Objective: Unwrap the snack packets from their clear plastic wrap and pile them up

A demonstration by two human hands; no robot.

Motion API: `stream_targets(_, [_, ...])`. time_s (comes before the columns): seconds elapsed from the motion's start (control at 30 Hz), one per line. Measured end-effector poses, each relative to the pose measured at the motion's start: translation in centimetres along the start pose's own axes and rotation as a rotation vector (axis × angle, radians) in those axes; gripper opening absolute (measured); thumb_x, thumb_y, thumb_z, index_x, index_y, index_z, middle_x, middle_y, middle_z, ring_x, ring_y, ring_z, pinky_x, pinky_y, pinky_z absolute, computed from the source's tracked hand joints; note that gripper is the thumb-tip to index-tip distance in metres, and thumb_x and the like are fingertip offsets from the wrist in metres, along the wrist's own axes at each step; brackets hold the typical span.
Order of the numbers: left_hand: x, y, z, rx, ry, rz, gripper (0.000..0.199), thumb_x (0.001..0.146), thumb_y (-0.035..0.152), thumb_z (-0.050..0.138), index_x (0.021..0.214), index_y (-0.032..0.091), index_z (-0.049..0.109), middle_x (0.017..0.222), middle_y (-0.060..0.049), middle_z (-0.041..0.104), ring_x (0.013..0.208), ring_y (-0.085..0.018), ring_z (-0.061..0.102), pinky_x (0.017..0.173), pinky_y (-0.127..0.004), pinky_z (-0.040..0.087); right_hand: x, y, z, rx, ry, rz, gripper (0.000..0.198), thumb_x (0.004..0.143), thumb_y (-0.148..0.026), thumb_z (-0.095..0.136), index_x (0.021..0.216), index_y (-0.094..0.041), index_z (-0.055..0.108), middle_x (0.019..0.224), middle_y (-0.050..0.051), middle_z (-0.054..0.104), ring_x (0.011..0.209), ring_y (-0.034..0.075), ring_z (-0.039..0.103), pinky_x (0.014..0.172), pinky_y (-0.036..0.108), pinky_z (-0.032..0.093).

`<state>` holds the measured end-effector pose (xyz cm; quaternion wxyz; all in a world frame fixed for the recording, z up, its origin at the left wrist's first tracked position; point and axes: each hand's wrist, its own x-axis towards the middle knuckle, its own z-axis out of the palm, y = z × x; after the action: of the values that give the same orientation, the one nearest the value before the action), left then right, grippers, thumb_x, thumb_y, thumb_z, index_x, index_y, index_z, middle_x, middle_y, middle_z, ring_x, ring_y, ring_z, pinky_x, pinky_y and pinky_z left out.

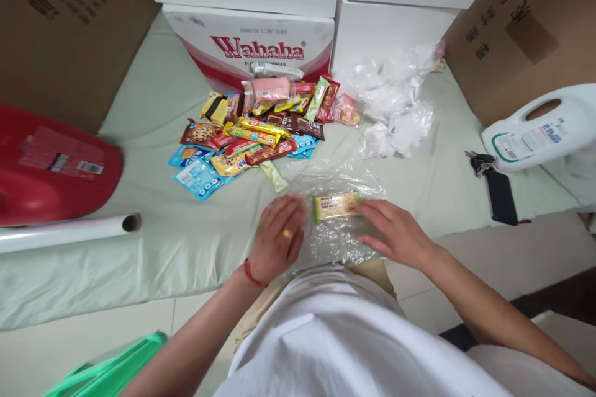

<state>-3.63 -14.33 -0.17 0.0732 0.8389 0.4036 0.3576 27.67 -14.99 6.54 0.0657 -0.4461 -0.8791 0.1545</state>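
A green-and-cream biscuit packet [337, 206] lies flat on a sheet of clear plastic wrap [342, 242] at the near edge of the covered surface. My right hand [395, 231] is at the packet's right end, fingers stretched out and thumb apart; its fingertips are slightly blurred. On the other side, my left hand [280, 234], with a ring and a red wrist cord, hovers over or touches the wrap's left edge. Its fingertips are smeared by motion, so I cannot make out whether they pinch the film. Just beyond lies a heap of wrapped snacks [261, 130].
Clear plastic-wrapped bundles [398, 99] lie right of the snacks. A Wahaha carton [261, 37] stands behind. Left are a red jug [56, 167] and a film roll [69, 229]; right, a white detergent bottle [540, 127], keys [482, 163] and a black phone-like object [501, 197].
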Motion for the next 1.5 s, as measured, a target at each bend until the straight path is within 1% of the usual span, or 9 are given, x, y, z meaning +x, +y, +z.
stream_targets(0.17, [-4.5, 0.6, -2.9, -0.075, -0.350, 0.311, 0.053, 0.093, 0.044, 0.071, 0.142, 0.032, 0.054, 0.146, -0.012, 0.064, 0.151, -0.034, 0.044, 0.123, -0.060, 0.039, -7.4, 1.2, 3.9, -0.005, -0.136, -0.043, 0.053, 0.101, -0.026, 0.058, 0.154, -0.028, 0.050, 0.156, 0.011, 0.054, 0.141, 0.031, 0.051, 0.120, 0.060, 0.040])
stream_targets(0.27, [-6.0, -0.4, -3.3, 0.002, -0.452, 0.283, 0.039, 0.095, 0.023, 0.068, 0.133, 0.033, 0.062, 0.148, -0.009, 0.063, 0.151, -0.031, 0.044, 0.124, -0.057, 0.039, -8.5, 1.9, 6.1, 0.019, -0.124, 0.067, 0.052, 0.101, -0.011, 0.046, 0.146, -0.035, 0.060, 0.149, 0.008, 0.061, 0.138, 0.027, 0.055, 0.121, 0.060, 0.039])
stream_targets(0.43, [-5.3, -1.7, -3.7, -0.117, -0.459, 0.116, 0.022, 0.100, 0.020, 0.056, 0.116, 0.022, 0.070, 0.138, -0.011, 0.071, 0.138, -0.022, 0.060, 0.123, -0.045, 0.043, -6.6, 3.4, 4.7, 0.260, -0.039, 0.083, 0.032, 0.105, -0.028, 0.047, 0.123, -0.030, 0.073, 0.126, 0.010, 0.074, 0.119, 0.026, 0.066, 0.107, 0.054, 0.050])
stream_targets(0.67, [-1.0, -2.5, -3.6, -0.436, -0.404, -0.542, 0.026, 0.100, 0.042, 0.052, 0.102, 0.022, 0.070, 0.105, -0.008, 0.080, 0.102, -0.022, 0.075, 0.092, -0.036, 0.060, -1.2, 5.4, -0.3, 0.692, 0.111, 0.314, 0.035, 0.099, -0.053, 0.059, 0.104, -0.023, 0.076, 0.098, 0.007, 0.076, 0.090, 0.021, 0.069, 0.086, 0.036, 0.053])
stream_targets(0.93, [3.7, -3.9, -1.9, -0.647, -0.049, -1.163, 0.031, 0.082, 0.048, 0.065, 0.091, 0.020, 0.058, 0.090, -0.003, 0.069, 0.065, -0.017, 0.070, 0.066, -0.032, 0.058, 5.0, 7.7, 1.6, 0.632, 0.076, 0.675, 0.040, 0.087, -0.056, 0.060, 0.072, -0.019, 0.062, 0.061, -0.003, 0.054, 0.058, 0.013, 0.045, 0.056, 0.025, 0.034])
stream_targets(1.03, [3.1, -2.6, -2.8, -0.256, 0.216, -1.076, 0.026, 0.084, 0.041, 0.063, 0.100, 0.021, 0.061, 0.100, -0.007, 0.069, 0.080, -0.021, 0.070, 0.071, -0.036, 0.058, 5.2, 7.5, 1.8, 0.461, 0.057, 0.674, 0.038, 0.089, -0.052, 0.057, 0.067, -0.021, 0.057, 0.059, -0.002, 0.052, 0.058, 0.014, 0.045, 0.057, 0.026, 0.032])
stream_targets(1.17, [1.5, 2.6, -4.0, 0.248, 0.494, -0.557, 0.012, 0.089, 0.028, 0.059, 0.099, 0.026, 0.064, 0.104, -0.009, 0.069, 0.107, -0.029, 0.068, 0.090, -0.051, 0.057, 5.0, 7.2, 1.7, 0.409, 0.043, 0.668, 0.037, 0.089, -0.051, 0.055, 0.068, -0.021, 0.057, 0.059, -0.002, 0.053, 0.059, 0.015, 0.046, 0.058, 0.027, 0.033])
stream_targets(1.3, [2.8, 6.7, -1.1, -0.046, -0.144, 0.021, 0.031, 0.092, 0.020, 0.055, 0.115, 0.034, 0.069, 0.118, -0.002, 0.078, 0.116, -0.025, 0.071, 0.101, -0.049, 0.055, 5.2, 7.8, 1.6, 0.504, 0.007, 0.649, 0.030, 0.086, -0.048, 0.059, 0.079, -0.020, 0.066, 0.065, -0.002, 0.058, 0.062, 0.015, 0.049, 0.059, 0.026, 0.035])
stream_targets(1.5, [6.2, 3.9, 4.6, 0.078, -0.382, -0.224, 0.037, 0.105, 0.029, 0.045, 0.136, 0.023, 0.065, 0.146, -0.012, 0.066, 0.142, -0.033, 0.054, 0.124, -0.073, 0.020, 3.5, 10.8, 0.4, 0.817, -0.037, 0.676, 0.039, 0.076, -0.053, 0.072, 0.093, -0.017, 0.071, 0.075, -0.001, 0.062, 0.065, 0.013, 0.051, 0.062, 0.026, 0.039])
